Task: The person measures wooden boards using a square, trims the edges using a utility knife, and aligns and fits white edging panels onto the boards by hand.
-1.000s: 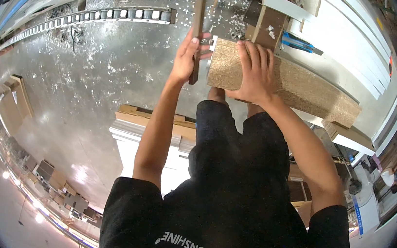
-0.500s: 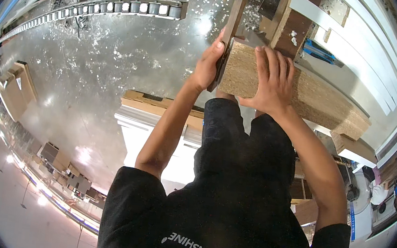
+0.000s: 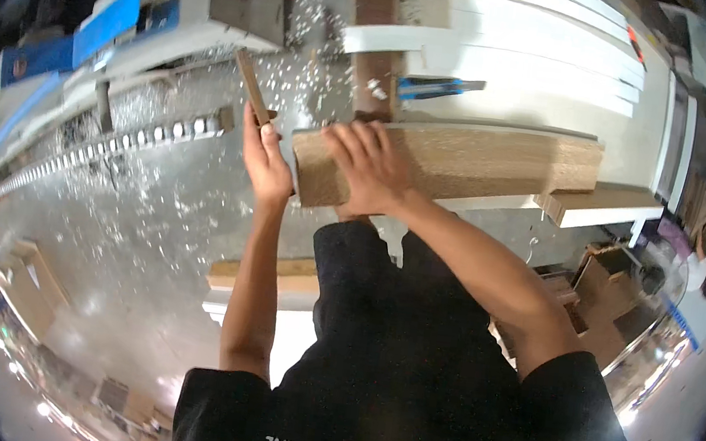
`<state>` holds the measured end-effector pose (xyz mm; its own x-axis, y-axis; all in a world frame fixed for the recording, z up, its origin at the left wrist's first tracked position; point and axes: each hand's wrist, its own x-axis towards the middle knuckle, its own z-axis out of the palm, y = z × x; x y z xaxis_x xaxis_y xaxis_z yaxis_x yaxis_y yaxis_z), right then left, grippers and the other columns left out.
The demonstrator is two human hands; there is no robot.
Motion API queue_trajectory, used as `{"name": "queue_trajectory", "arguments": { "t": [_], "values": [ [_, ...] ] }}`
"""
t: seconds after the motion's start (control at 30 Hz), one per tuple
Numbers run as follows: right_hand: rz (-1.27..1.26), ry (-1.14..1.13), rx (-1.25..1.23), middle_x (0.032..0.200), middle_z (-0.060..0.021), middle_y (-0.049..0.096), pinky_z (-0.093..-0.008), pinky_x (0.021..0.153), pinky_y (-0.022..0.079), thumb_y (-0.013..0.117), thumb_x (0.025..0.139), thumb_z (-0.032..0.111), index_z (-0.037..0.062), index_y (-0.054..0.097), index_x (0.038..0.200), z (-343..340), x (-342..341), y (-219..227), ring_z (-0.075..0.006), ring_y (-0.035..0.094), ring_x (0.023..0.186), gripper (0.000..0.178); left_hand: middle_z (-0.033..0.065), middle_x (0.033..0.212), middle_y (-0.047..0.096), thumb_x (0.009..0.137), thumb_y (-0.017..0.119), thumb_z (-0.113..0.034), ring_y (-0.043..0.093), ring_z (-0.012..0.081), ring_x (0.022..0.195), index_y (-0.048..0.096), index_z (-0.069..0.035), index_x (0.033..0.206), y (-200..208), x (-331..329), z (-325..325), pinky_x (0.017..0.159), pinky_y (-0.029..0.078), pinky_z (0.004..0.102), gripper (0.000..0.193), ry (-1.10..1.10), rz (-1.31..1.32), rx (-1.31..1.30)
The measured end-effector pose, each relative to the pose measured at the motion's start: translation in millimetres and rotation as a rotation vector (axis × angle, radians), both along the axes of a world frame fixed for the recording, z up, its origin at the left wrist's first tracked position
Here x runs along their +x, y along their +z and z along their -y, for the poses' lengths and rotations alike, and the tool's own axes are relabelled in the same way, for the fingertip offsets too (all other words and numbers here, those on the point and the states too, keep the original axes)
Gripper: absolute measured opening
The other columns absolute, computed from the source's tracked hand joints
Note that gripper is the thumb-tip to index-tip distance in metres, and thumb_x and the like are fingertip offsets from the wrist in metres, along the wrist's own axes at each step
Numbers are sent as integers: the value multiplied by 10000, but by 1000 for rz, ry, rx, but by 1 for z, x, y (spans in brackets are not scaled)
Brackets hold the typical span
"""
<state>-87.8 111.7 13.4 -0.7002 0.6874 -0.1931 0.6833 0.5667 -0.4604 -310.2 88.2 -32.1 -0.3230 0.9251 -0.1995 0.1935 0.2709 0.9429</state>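
My left hand (image 3: 268,169) is closed around a narrow brown wooden strip (image 3: 251,85), which tilts up and away, just left of the end of a long wood-grain board (image 3: 481,164). A small gap separates the strip from the board's end. My right hand (image 3: 369,170) lies across the board near that left end, its fingers over the top toward the far edge and its thumb at the near edge. Several layers may lie under the board; my hand and the blur hide this.
A blue utility knife (image 3: 442,89) lies on the bench beyond the board, near long white strips (image 3: 538,46). A brown beam (image 3: 371,74) with white scraps runs away from me. Another white-edged board (image 3: 603,205) is at right. White bits litter the grey floor (image 3: 146,206).
My left hand has moved the wooden strip away from the board's end, to the left. My right hand stays on the board. The whole view has swung, so the bench shows more fully.
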Motion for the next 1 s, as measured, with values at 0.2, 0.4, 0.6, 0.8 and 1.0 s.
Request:
{"name": "queue_trajectory", "arguments": {
  "t": [0.2,0.4,0.6,0.8,1.0],
  "values": [
    [-11,93,-329,1729,-267,333,-598,1305,295,931,630,516,11,290,1702,-4,6,0,-420,379,1559,1347,270,1302,688,994,736,-218,677,483,1147,611,10,1484,99,131,-110,1024,529,547,554,-790,-562,292],
    [-209,-3,-9,1684,-270,348,-629,1291,278,851,682,771,-8,199,1719,10,7,-19,-470,364,1552,1452,200,1312,752,1107,613,-434,758,396,1126,672,-39,1463,45,243,-133,985,633,496,535,-1149,-607,369],
    [-261,-23,-65,1720,-228,360,-576,1332,273,937,647,589,18,254,1720,9,17,-16,-428,378,1583,1394,145,1136,791,1005,749,-234,803,329,884,776,-56,1176,61,197,-136,721,690,412,248,-924,-1048,116],
    [-196,39,-154,1736,-241,366,-579,1337,261,930,641,571,48,258,1736,-2,8,6,-428,369,1597,1387,185,1169,758,940,722,-145,808,333,969,742,-28,1124,32,184,-137,772,679,503,220,-985,-1149,221],
    [217,73,-302,1658,-255,462,-598,1275,317,941,615,596,25,369,1680,3,-1,-13,-426,441,1531,1337,241,1128,779,870,706,-118,800,365,982,749,41,1175,86,138,-130,837,652,490,347,-826,-743,54]
  ]
}}
